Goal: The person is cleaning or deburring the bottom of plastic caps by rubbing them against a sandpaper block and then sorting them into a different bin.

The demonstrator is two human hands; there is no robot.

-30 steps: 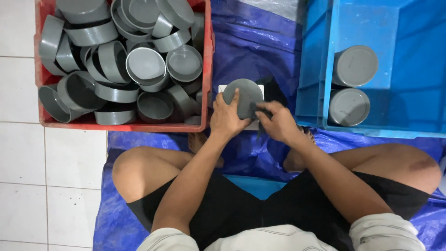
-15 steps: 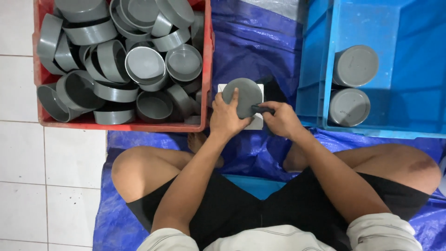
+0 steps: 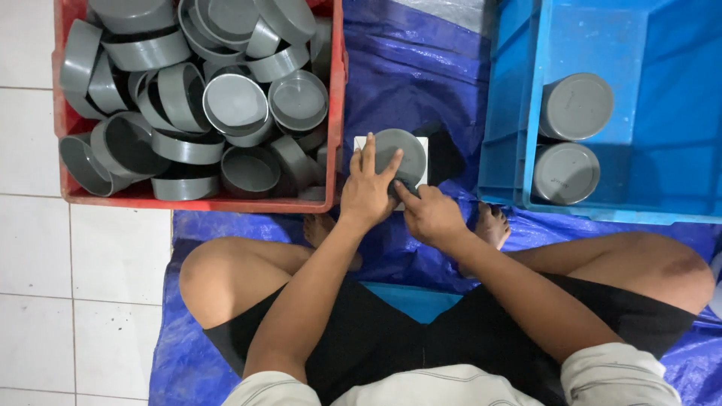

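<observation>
Grey cap lies flat under left hand fingers, right hand pinching its near edge; two caps sit finished in blue bin rightward, red crate leftward still full.

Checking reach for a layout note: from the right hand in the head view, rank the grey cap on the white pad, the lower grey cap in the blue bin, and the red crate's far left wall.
From the right hand:
1. Grey cap on the white pad, just ahead, touching.
2. Lower grey cap in the blue bin, to its right.
3. Red crate's far left wall, far left.

Black shorts, pale short-sleeved shirt, bare feet
</observation>
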